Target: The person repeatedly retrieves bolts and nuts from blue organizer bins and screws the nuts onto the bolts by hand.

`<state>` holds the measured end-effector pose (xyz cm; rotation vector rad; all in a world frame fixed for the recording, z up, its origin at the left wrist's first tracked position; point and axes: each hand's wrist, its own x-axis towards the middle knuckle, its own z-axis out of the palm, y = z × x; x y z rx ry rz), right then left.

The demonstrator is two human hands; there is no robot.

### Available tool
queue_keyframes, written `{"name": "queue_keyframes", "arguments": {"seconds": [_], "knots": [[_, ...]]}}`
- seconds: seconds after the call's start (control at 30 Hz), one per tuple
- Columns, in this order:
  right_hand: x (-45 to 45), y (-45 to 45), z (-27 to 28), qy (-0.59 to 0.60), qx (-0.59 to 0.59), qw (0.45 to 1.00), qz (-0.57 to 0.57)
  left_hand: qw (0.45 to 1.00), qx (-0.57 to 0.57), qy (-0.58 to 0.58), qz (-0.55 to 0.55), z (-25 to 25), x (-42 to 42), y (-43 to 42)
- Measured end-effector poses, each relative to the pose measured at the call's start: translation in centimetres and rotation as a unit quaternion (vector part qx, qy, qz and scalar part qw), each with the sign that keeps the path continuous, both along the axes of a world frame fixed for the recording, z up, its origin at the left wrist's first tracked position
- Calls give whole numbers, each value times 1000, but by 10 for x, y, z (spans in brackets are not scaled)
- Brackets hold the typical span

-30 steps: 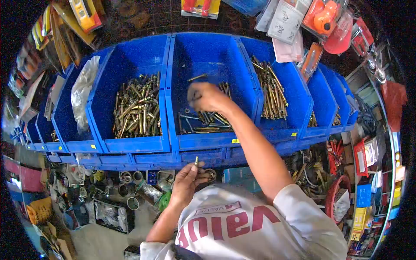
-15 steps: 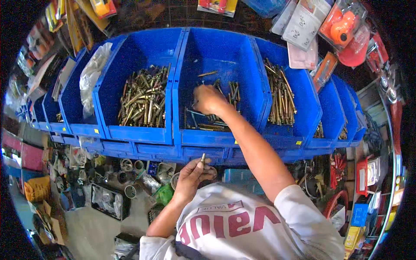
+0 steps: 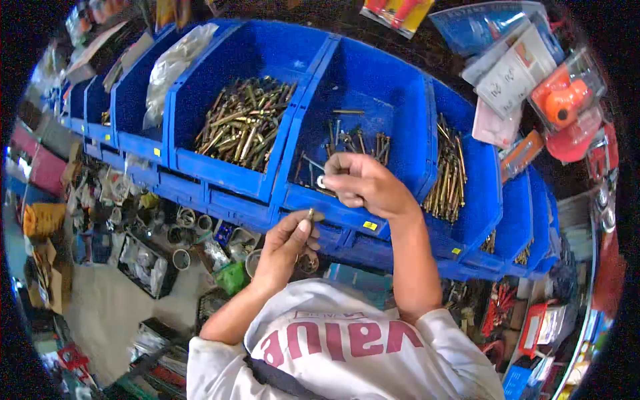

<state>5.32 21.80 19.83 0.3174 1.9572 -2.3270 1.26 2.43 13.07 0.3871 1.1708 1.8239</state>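
Note:
My left hand (image 3: 285, 248) is closed on a small metal bolt (image 3: 311, 214), whose tip sticks up between thumb and fingers, just in front of the blue bins. Above and to the right of it, my right hand (image 3: 363, 185) pinches a small round silver washer (image 3: 321, 181) over the front edge of the middle blue bin (image 3: 333, 207). Loose bolts (image 3: 361, 141) lie inside that bin. The bin to the left holds a heap of brass-coloured bolts (image 3: 247, 127). Longer bolts (image 3: 448, 177) fill part of the bin to the right.
A plastic bag (image 3: 175, 70) hangs over a left bin. Packaged goods (image 3: 563, 100) hang at the upper right. Below the bins at the left are a black crate (image 3: 148, 265) and a green bag (image 3: 231, 277). Red-handled items (image 3: 499, 307) stand at the lower right.
My right hand has come out of the middle bin's bolts towards my left hand, now with a washer. The view has turned, so the bins appear tilted.

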Motion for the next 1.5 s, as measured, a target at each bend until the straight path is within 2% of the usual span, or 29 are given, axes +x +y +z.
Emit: {"name": "queue_keyframes", "arguments": {"seconds": [0.1, 0.27, 0.37, 0.43, 0.53, 0.7, 0.83, 0.93, 1.0, 1.03, 1.17, 1.23, 1.37, 1.43, 1.47, 1.5], "knots": [[6, -3, -6, -2, -60, 998, 32, 999, -6, 49, 6, 6, -2, 7], [7, -5, -6, -22, -72, 996, 37, 998, 30, 54, 19, 12, -2, 13], [6, -2, -8, -30, -89, 995, 42, 993, 22, 107, 44, 14, -2, 17], [6, -1, -8, -32, -95, 994, 46, 981, -10, 185, 56, 15, -3, 18], [7, -1, -6, -14, -95, 994, 46, 980, -1, 181, 78, 19, -3, 22], [10, -5, 9, -1, -1, 1000, 0, 981, 42, 161, 104, 28, -6, 29], [12, -1, 12, 3, 4, 1000, -11, 978, 47, 180, 97, 24, -9, 32], [9, 2, 10, 5, 67, 998, -16, 989, 55, 99, 97, 24, -10, 35], [6, 7, -3, 46, 236, 970, -38, 981, 75, 142, 108, 10, -19, 35], [5, 10, -9, 58, 251, 965, -42, 982, 86, 126, 115, 6, -22, 36], [8, 14, -21, 49, 289, 953, -72, 978, 102, 143, 109, 4, -22, 36], [11, 15, -19, 21, 231, 970, -68, 979, 123, 108, 120, -1, -22, 35], [13, 15, -14, 25, 229, 971, -64, 981, 90, 120, 121, -4, -21, 24], [12, 15, -13, -47, 296, 947, -113, 983, 122, 77, 116, -6, -20, 20], [11, 22, -26, -7, 434, 892, -129, 983, 122, 77, 111, -7, -20, 18], [11, 24, -31, -8, 434, 891, -135, 985, 120, 62, 104, -9, -18, 14]]}}
